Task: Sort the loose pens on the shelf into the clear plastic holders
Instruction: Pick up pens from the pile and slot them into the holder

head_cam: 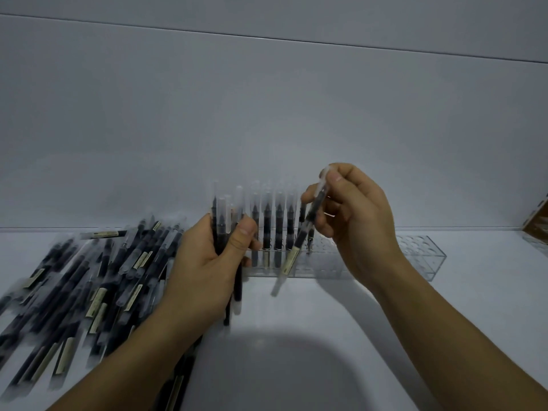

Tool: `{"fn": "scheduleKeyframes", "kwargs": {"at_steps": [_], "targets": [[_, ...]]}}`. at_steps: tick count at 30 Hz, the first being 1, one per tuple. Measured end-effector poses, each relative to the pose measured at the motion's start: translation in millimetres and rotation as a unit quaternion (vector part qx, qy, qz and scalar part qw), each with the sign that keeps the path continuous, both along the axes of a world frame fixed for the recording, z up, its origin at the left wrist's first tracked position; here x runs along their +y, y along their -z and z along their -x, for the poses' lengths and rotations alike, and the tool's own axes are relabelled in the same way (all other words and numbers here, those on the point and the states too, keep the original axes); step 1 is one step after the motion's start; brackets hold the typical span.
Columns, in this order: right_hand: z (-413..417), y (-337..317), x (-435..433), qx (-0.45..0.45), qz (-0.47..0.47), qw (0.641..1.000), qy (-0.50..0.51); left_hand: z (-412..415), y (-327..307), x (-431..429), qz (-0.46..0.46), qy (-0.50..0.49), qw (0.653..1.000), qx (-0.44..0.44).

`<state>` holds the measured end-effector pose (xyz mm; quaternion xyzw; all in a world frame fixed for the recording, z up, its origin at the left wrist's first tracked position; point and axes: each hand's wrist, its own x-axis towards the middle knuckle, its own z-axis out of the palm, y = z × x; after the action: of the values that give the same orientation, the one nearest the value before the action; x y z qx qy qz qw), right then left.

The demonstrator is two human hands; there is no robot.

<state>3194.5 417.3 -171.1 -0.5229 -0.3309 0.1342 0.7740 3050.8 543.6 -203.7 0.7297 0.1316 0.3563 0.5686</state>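
My right hand (353, 215) pinches one black clear-capped pen (302, 235), its long axis tilted, lower end down-left in front of the clear plastic holder (421, 253). The holder's empty holes lie rightward, nearest that hand. My left hand (207, 262) grips an upright bundle of black pens (222, 215).

black pens (89, 286) beside clear holder (421, 256)

We see a person's left hand (204, 262) and right hand (355, 221), both bare with short, plain fingernails (244, 231), and bare forearms (459, 336) uncovered to the picture's lower edge.
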Motion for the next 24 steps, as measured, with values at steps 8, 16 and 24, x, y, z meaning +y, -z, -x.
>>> {"fn": "scheduleKeyframes", "kwargs": {"at_steps": [8, 16, 24], "targets": [[-10.9, 0.1, -2.1, 0.000, 0.007, 0.997, 0.073, 0.7, -1.5, -1.9, -0.003, -0.024, 1.000, -0.008], [-22.4, 0.6, -6.9, -0.018, -0.036, 0.988, 0.147, -1.7, -0.3, -3.1, 0.046, 0.039, 0.997, -0.040], [-33.6, 11.9, -6.0, -0.161, 0.018, 0.939, 0.304, -1.9, 1.5, -2.0, 0.036, 0.077, 0.995, -0.054]]}}
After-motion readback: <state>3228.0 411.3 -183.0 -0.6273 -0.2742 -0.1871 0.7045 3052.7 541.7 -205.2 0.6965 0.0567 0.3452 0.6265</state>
